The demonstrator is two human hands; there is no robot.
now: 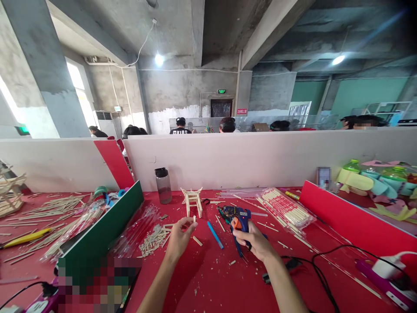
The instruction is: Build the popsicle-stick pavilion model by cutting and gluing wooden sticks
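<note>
My left hand (180, 237) pinches a short piece of wooden stick (194, 219) between thumb and fingertips. In my right hand (256, 243) is a dark blue glue gun (243, 214) with an orange trigger, its nozzle pointing left. Just beyond my left hand stands a small frame (193, 201) built of wooden sticks. A blue stick-shaped item (215, 235) lies between my hands. To the left of my left hand is a heap of short cut stick pieces (151, 242). A tool with dark blue handles (239, 247) lies partly hidden beneath the glue gun.
A dark water bottle (163, 186) stands by the white partition (228, 163). Bundled sticks in red-printed wrapping (286, 206) lie at right. Green (107, 226) and red (355, 215) dividers flank the red table. A black cable (321, 278) loops near a purple power strip (384, 282).
</note>
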